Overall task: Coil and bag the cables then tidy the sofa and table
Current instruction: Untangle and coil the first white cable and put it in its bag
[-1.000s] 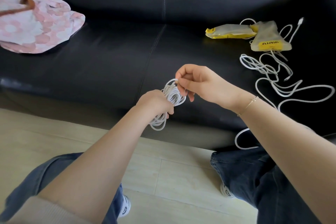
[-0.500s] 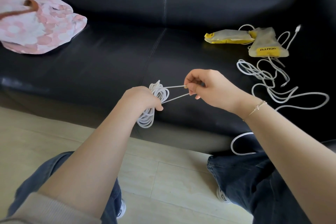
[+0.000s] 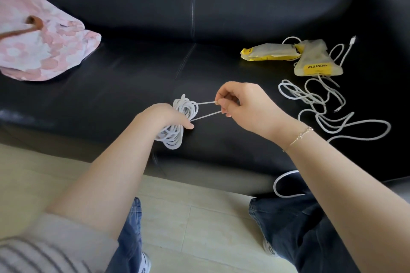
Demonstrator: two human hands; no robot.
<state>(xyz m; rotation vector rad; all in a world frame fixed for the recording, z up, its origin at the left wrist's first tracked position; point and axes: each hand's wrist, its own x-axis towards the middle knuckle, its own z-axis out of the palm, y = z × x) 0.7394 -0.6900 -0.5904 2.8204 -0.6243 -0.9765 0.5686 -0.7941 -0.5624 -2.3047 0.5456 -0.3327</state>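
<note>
The coiled white cable [image 3: 177,121] is gripped in the left hand [image 3: 165,116], fingers curled round the middle of the bundle, so that loops stick out above and below the fist. The bundle's long axis runs roughly up and down in the view, tilted a little. From it two taut strands are drawn to the right, where the free end is pinched between thumb and fingers of the right hand [image 3: 246,106]. The right hand lies just to the right of the coil, level with its upper half, and is the nearer to the loose end; a wrap around the bundle's waist is judged to be the step in hand.

Both hands are held over the front of the black sofa [image 3: 133,77] seat, near its front edge, with bare seat to the left of the coil. Well to the right of the coil a loose white cable [image 3: 321,104] is sprawled, one loop hanging over the seat edge, and beyond it two yellow bags [image 3: 315,62] are lying. Far left of the coil a pink floral cushion [image 3: 40,51] is resting.
</note>
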